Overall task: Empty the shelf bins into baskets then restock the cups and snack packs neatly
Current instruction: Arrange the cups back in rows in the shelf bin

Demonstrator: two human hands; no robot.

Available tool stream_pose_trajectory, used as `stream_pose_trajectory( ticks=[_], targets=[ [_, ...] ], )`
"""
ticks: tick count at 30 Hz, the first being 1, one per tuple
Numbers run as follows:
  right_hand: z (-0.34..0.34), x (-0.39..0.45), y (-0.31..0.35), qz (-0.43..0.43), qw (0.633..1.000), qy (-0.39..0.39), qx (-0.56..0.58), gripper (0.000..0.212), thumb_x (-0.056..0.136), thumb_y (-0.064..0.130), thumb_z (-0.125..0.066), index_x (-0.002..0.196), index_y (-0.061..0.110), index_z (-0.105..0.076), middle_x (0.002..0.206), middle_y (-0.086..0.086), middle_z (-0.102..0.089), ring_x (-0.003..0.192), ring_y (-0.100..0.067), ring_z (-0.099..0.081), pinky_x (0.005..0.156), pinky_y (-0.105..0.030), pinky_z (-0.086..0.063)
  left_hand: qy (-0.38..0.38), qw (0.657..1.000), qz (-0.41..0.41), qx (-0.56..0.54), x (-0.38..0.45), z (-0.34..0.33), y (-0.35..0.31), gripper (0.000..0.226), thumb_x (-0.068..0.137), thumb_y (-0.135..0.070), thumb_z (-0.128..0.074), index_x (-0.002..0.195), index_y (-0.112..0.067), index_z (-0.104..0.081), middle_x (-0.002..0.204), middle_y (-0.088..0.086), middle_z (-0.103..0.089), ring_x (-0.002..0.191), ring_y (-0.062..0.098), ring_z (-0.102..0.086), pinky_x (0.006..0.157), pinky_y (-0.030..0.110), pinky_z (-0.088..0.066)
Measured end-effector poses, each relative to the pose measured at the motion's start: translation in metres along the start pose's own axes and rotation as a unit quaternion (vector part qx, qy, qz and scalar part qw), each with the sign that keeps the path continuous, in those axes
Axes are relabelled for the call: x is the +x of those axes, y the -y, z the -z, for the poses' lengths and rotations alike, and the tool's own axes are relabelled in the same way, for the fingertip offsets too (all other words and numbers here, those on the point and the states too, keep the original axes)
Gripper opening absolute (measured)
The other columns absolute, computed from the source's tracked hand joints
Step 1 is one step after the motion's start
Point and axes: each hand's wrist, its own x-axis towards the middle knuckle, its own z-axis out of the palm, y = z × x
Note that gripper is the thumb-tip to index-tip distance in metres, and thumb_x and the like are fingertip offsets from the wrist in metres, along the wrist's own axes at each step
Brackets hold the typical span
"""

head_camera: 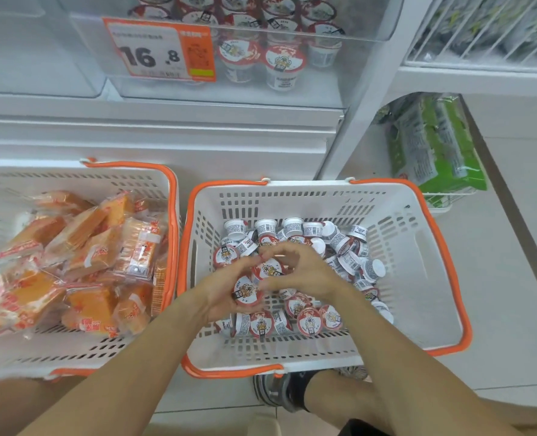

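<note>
Squatting before white shelving, two orange-rimmed baskets on the floor.

Left hand (229, 289) curled round one red-lidded cup (247, 291), lid facing up, held over the middle of the right basket (430, 269). Right hand (295, 272) just beside it, fingers bent down among the cups and touching the left fingertips; cannot tell whether it has a cup of its own, knuckles hide the palm side.

Loose cups (308, 319) heaped in the right basket, mostly toward its far wall and left half, some upright, many tipped on their sides. Near right corner of the basket floor bare.

Snack packs (88, 256) piled in the left basket (173, 215), clear wrappers, orange cake inside, lying every way.

Clear shelf bin (292, 86) above, behind a price tag (160, 50), already partly stocked with the same cups in stacked rows.

Handling, by judgement: cups small, light, stiff-walled, with thin foil lids likely to dent or puncture. Best taken by the side wall or rim, not pressed on the lid. Smooth plastic, so several at once could slip. Snack packs soft and crushable; lift flat by the wrapper edges.

Green packets (434, 143) in a wire rack to the right.
</note>
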Motion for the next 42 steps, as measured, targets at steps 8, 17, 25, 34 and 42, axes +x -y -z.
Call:
stream_pose_trajectory(
  ticks=[8, 17, 25, 34, 42],
  targets=[
    [0.02, 0.048, -0.058, -0.149, 0.957, -0.146, -0.2, 0.055, 0.084, 0.022, -0.081, 0.133, 0.021, -0.056, 0.136, -0.005, -0.058, 0.114, -0.027, -0.063, 0.1, -0.046, -0.051, -0.1, 0.995, 0.005, 0.024, -0.006, 0.0, 0.003, 0.034, 0.088, -0.038, -0.072, 0.114, -0.016, -0.068, 0.108, 0.003, -0.067, 0.104, 0.028, -0.063, 0.093, 0.055, -0.055],
    [0.005, 0.056, -0.067, -0.194, 0.941, -0.146, -0.234, 0.052, 0.082, 0.027, -0.08, 0.129, 0.014, -0.06, 0.12, -0.008, -0.065, 0.095, -0.021, -0.063, 0.078, -0.031, -0.05, -0.109, 0.992, -0.031, 0.048, -0.02, 0.003, 0.0, 0.039, 0.086, -0.045, -0.069, 0.113, -0.016, -0.072, 0.109, 0.007, -0.075, 0.112, 0.033, -0.065, 0.082, 0.045, -0.06],
    [0.046, 0.024, 0.014, -0.165, 0.977, -0.071, 0.114, 0.045, 0.083, 0.001, -0.077, 0.118, 0.006, -0.049, 0.108, -0.02, -0.066, 0.089, -0.036, -0.074, 0.087, -0.044, -0.06, -0.068, 0.989, -0.119, 0.061, -0.043, -0.015, -0.035, 0.051, 0.073, -0.052, -0.073, 0.114, -0.022, -0.075, 0.118, 0.008, -0.072, 0.109, 0.031, -0.066, 0.085, 0.049, -0.059],
    [0.055, -0.053, 0.206, 0.177, 0.97, -0.136, -0.093, 0.028, 0.076, 0.007, -0.086, 0.097, 0.016, -0.07, 0.104, -0.004, -0.07, 0.085, -0.02, -0.069, 0.077, -0.033, -0.056, -0.07, 0.944, -0.262, 0.19, -0.135, -0.028, -0.148, 0.055, 0.072, -0.056, -0.074, 0.113, -0.02, -0.074, 0.112, 0.003, -0.075, 0.107, 0.03, -0.066, 0.093, 0.05, -0.056],
    [0.064, -0.029, 0.325, 0.23, 0.841, -0.29, -0.394, 0.045, 0.076, 0.04, -0.083, 0.112, 0.024, -0.061, 0.109, -0.003, -0.07, 0.094, -0.02, -0.068, 0.087, -0.04, -0.054, 0.008, 0.917, -0.336, 0.214, -0.206, -0.037, -0.201, 0.039, 0.074, -0.05, -0.066, 0.1, -0.024, -0.08, 0.102, 0.004, -0.077, 0.078, 0.019, -0.065, 0.071, 0.037, -0.059]
  ],
)
